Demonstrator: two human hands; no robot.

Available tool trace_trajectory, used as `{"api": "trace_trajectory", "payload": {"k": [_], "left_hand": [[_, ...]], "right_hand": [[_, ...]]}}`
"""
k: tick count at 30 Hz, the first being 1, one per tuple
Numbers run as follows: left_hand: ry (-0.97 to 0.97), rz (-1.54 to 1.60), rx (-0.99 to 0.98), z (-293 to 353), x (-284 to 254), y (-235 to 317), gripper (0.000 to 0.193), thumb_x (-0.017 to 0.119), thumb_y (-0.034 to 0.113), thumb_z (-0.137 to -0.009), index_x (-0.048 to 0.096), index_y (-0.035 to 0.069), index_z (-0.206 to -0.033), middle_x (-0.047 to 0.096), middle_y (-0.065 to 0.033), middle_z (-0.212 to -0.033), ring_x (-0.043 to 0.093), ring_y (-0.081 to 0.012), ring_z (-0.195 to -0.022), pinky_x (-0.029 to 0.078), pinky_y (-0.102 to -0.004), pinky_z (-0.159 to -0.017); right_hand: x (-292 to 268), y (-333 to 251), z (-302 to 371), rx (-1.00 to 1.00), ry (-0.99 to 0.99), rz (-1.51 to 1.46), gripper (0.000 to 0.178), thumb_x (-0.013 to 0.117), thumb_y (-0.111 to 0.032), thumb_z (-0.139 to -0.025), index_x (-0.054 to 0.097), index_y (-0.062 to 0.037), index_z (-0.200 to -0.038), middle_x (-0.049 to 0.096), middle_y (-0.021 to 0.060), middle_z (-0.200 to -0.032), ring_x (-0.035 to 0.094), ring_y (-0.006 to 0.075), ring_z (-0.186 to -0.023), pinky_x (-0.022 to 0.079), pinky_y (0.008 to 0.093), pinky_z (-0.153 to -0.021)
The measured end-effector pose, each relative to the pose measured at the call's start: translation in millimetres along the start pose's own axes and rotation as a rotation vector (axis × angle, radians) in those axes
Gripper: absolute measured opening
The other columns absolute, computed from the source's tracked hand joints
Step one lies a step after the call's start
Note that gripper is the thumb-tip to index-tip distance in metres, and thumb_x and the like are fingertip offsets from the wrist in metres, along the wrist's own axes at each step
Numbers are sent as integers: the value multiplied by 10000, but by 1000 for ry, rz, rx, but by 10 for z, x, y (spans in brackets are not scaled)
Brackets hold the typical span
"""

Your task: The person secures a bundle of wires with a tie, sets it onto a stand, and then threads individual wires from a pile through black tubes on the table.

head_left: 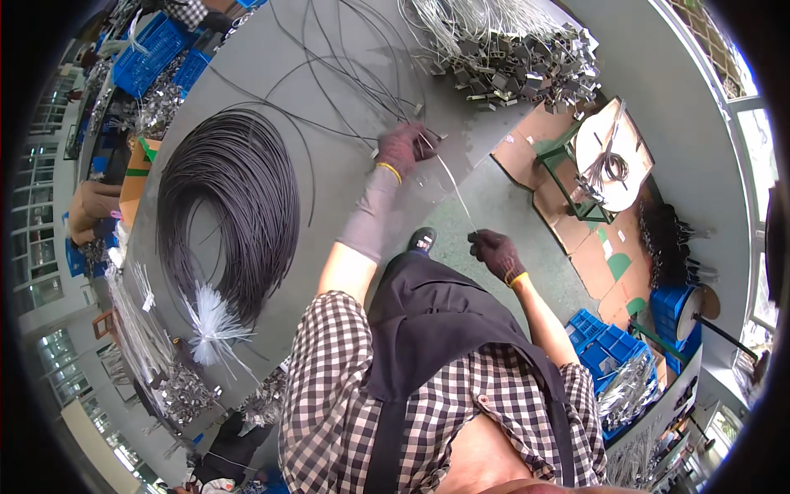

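Observation:
My left hand point(401, 148), in a dark red glove, is closed around several thin black cables point(354, 70) at the edge of the grey table. From it a thin white strip that looks like a cable tie point(450, 175) runs down to my right hand point(496, 253). The gloved fingers of that hand are closed on the strip's lower end, off the table's edge. The strip is drawn out between the two hands; its upper end is hidden at my left hand. Small end pieces of the cables show beside my left fingers.
A big coil of black cable point(280, 181) lies on the table point(341, 198) at left, with a fan of white ties point(216, 325) by it. Metal-ended cables point(527, 70) are heaped at the far right. A green-legged stand point(605, 156), cardboard point(588, 255) and blue crates point(605, 346) stand at right.

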State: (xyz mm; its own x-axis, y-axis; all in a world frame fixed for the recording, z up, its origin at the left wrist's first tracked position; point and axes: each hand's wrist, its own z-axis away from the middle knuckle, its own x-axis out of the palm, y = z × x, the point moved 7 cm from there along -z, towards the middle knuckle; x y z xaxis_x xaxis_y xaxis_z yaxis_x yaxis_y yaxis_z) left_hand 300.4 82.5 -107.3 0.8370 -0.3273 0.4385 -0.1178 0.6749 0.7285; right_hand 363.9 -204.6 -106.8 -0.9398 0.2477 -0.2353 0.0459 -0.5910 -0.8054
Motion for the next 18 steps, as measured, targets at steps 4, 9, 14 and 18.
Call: {"api": "trace_trajectory", "payload": {"k": [4,9,14,18], "left_hand": [[-176,116,-76,267,545,-261,205,640,203,-906,597,22,-993,644,-100,-797,662,-270,-631,584,-413,-571],[-91,121,98,168,531,595,179,660,175,-881,618,28,-973,645,-101,-772,650,-253,-618,548,-347,-543],[-15,168,99,-152,209,765,147,655,120,-860,626,-15,-912,641,-117,-735,633,-234,-609,485,-289,-497],[198,260,72,-289,-38,651,157,655,98,-853,619,-30,-936,623,-111,-732,592,-207,-567,411,-250,-452]], "right_hand": [[-27,-637,-682,-405,141,335,245,511,-97,-924,668,-6,-1088,682,71,-767,588,104,-651,502,265,-634],[-201,-1419,-717,-317,38,74,240,588,-167,-927,669,-8,-1088,725,84,-910,661,137,-846,502,290,-822],[-10,-1604,-607,-374,-79,-74,259,599,-142,-906,660,12,-1104,717,68,-907,655,140,-855,506,291,-815],[127,-1644,-409,-264,-152,-333,320,609,-115,-875,627,30,-1159,674,89,-835,651,140,-757,528,280,-720]]}}
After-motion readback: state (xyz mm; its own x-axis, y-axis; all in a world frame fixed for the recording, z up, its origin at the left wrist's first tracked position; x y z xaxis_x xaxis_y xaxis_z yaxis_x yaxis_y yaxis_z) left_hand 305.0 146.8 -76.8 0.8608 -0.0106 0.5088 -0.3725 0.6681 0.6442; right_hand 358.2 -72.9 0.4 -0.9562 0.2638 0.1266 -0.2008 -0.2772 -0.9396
